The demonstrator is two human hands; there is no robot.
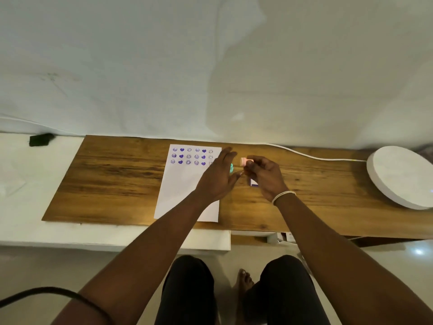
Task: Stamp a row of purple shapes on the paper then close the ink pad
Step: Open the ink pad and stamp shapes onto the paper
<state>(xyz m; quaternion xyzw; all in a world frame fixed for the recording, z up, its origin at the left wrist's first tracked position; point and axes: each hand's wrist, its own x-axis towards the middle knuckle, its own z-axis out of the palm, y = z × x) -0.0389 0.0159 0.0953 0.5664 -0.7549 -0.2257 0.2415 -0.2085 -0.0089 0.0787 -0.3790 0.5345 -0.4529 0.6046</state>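
Observation:
A white sheet of paper (180, 184) lies on the wooden board (112, 174), with three rows of purple hearts and smiley faces (192, 156) stamped along its top. My right hand (264, 177) pinches a small pink stamp (244, 162) just right of the paper. Below that hand a corner of the purple ink pad (253, 183) shows, mostly hidden. My left hand (219, 177) hovers with fingers spread over the paper's right edge. A small green stamp (231, 168) peeks out beside its fingers; I cannot tell whether it is touched.
A round white disc (403, 177) rests on the board's right end, with a white cable (311, 156) running to it along the back. A dark object (40, 139) sits on the white surface at far left. My knees and a foot are below the board.

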